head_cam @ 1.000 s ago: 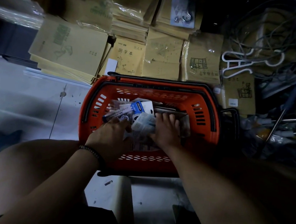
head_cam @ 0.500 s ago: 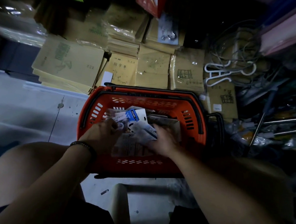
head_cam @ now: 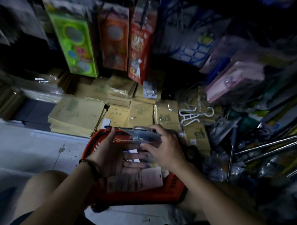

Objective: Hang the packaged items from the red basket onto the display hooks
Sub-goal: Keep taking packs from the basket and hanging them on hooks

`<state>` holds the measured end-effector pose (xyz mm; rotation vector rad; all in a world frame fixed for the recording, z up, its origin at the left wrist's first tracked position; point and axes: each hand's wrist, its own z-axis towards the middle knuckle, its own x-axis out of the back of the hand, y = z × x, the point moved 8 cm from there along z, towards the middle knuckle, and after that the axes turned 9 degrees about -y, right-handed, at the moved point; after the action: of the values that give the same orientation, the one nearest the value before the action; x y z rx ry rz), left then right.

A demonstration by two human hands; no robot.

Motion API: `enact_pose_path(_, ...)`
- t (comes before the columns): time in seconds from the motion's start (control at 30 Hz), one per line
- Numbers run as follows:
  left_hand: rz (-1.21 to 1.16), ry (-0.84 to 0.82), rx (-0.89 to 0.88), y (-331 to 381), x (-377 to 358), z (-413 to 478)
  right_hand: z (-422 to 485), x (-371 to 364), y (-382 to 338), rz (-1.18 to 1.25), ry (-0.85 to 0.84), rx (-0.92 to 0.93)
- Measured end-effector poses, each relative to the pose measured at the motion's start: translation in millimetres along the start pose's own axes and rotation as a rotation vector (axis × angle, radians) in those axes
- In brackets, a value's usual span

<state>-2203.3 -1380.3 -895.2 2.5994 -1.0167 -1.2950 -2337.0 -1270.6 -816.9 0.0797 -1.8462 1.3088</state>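
while the packaged items (head_cam: 144, 136) sit just above the red basket (head_cam: 135, 199), their long axis runs left to right between both hands. the right hand (head_cam: 169, 151) grips the right end, fingers over the top, thumb beneath. the left hand (head_cam: 111, 156) lies flat under the left end, fingers straight. hanging boxes (head_cam: 73, 38) lie up and ahead; the hooks are too blurred to pick out.

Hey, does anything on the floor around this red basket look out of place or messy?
Yes. White hangers lie loose on the notebook stacks beyond the basket, and a small blister card sits stray on the notebooks farther back. The packets gripped in the right hand look fine.
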Motion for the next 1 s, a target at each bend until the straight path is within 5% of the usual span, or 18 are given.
enact_pose_path(0.27,0.172,-0.044,-0.335,52,-87,-63,-33,54,-88,-0.319,0.002,0.410)
enact_pose_path(0.5,0.275,-0.101,-0.499,66,-147,-96,-47,120,-126,-0.493,0.053,0.341)
enact_pose_path(0.73,0.418,-0.073,-0.772,104,-227,-140,-63,175,-187,-0.353,0.111,0.296)
enact_pose_path(1.0,0.612,-0.117,-0.987,153,-328,-197,-76,257,-244,-0.334,0.435,0.407)
